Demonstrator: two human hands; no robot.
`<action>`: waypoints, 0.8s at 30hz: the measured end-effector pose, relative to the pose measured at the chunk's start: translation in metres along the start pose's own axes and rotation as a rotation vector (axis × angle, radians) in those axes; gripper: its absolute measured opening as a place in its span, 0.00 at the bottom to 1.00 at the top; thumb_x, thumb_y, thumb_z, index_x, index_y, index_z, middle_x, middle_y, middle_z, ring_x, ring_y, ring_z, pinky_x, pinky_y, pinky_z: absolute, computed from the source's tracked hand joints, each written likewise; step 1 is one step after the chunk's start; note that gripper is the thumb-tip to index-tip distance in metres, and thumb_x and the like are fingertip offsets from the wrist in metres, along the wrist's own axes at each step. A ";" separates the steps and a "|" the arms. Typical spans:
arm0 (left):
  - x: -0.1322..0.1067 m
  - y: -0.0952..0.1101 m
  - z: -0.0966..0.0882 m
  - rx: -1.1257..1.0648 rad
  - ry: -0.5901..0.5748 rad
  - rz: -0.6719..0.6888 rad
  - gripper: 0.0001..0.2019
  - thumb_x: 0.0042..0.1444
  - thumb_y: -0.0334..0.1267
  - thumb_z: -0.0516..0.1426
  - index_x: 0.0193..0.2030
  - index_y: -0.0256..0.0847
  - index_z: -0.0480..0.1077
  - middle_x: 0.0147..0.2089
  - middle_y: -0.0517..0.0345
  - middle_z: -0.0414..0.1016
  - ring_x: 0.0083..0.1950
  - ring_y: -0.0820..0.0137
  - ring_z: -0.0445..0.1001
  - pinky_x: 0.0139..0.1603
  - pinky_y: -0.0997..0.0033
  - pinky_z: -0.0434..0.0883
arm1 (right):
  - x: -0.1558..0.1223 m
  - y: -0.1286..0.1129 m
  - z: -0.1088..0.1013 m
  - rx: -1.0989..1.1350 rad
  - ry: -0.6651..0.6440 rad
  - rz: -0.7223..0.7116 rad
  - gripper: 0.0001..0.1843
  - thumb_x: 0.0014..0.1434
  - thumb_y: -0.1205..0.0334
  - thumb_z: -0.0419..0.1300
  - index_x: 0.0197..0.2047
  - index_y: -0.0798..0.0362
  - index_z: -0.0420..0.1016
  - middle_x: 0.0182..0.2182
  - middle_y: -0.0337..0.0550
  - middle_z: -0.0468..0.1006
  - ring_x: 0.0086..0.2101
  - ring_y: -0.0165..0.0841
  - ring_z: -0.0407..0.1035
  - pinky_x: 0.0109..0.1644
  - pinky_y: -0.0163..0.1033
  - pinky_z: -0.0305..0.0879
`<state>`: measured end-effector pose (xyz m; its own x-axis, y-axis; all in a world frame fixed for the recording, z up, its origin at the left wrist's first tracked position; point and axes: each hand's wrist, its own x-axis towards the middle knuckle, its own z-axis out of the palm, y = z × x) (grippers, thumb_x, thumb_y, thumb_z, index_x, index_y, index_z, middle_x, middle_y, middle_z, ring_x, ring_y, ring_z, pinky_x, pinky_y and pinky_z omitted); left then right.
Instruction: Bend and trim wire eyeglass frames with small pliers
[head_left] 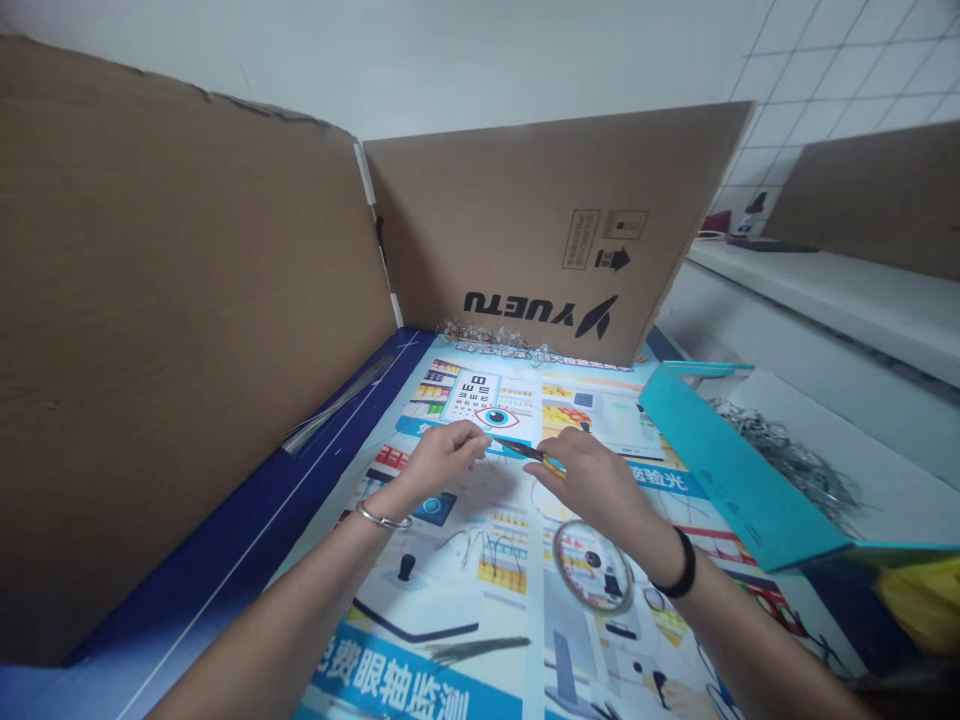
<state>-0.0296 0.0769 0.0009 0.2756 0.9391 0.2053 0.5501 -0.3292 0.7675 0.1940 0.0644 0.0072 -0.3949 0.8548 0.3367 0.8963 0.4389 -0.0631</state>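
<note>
My right hand [589, 475] is wrapped round a pair of needle-nose pliers [521, 449] with dark jaws and yellow handles. The jaws point left and reach the fingertips of my left hand [450, 452]. My left thumb and fingers are pinched together; whatever is between them is too small to make out. Below my hands, several thin bent wires [487, 545] lie on the printed poster sheet [517, 600]. A round coil of wire [559, 560] rests under my right wrist. Closer to me lies a bundle of straight dark wires [480, 650].
At the right stands a teal open box [735, 475] holding a tangle of wire pieces [795, 455]. Cardboard panels [540, 220] wall the back and left. Small clear pieces [487, 334] are heaped along the back panel. Strips [337, 405] lie at the left.
</note>
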 end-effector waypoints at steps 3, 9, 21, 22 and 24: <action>0.005 -0.016 -0.008 0.163 0.082 -0.075 0.14 0.58 0.46 0.47 0.31 0.40 0.67 0.29 0.60 0.73 0.29 0.72 0.70 0.30 0.75 0.62 | 0.001 0.001 0.003 -0.051 0.020 0.002 0.17 0.59 0.47 0.54 0.39 0.50 0.75 0.35 0.46 0.74 0.39 0.37 0.68 0.33 0.36 0.60; 0.008 -0.048 -0.009 0.507 -0.041 -0.171 0.07 0.47 0.41 0.56 0.30 0.40 0.68 0.36 0.56 0.72 0.34 0.68 0.69 0.31 0.73 0.61 | 0.001 0.000 0.007 -0.106 -0.022 0.008 0.17 0.59 0.47 0.53 0.40 0.49 0.75 0.36 0.47 0.74 0.40 0.38 0.68 0.33 0.36 0.60; 0.008 -0.052 0.010 0.447 -0.030 -0.056 0.05 0.46 0.28 0.51 0.23 0.39 0.65 0.31 0.54 0.70 0.35 0.68 0.68 0.34 0.72 0.61 | 0.009 0.030 0.014 -0.065 -0.212 0.159 0.18 0.60 0.46 0.50 0.40 0.49 0.74 0.37 0.46 0.74 0.38 0.37 0.70 0.31 0.36 0.58; 0.008 -0.050 0.010 0.437 -0.037 -0.052 0.05 0.46 0.27 0.51 0.22 0.39 0.64 0.31 0.54 0.70 0.35 0.69 0.68 0.34 0.72 0.61 | 0.009 0.034 0.016 -0.062 -0.232 0.163 0.18 0.60 0.46 0.50 0.40 0.49 0.74 0.37 0.46 0.74 0.38 0.37 0.70 0.32 0.36 0.58; 0.008 -0.047 0.009 0.415 -0.050 -0.049 0.05 0.46 0.27 0.51 0.23 0.39 0.64 0.29 0.56 0.70 0.32 0.70 0.68 0.32 0.73 0.61 | 0.009 0.041 0.021 -0.058 -0.268 0.178 0.19 0.60 0.47 0.49 0.39 0.50 0.74 0.37 0.47 0.74 0.37 0.37 0.70 0.32 0.35 0.57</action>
<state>-0.0462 0.0995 -0.0387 0.2738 0.9520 0.1370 0.8315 -0.3059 0.4637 0.2236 0.0957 -0.0117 -0.2631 0.9625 0.0655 0.9630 0.2662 -0.0427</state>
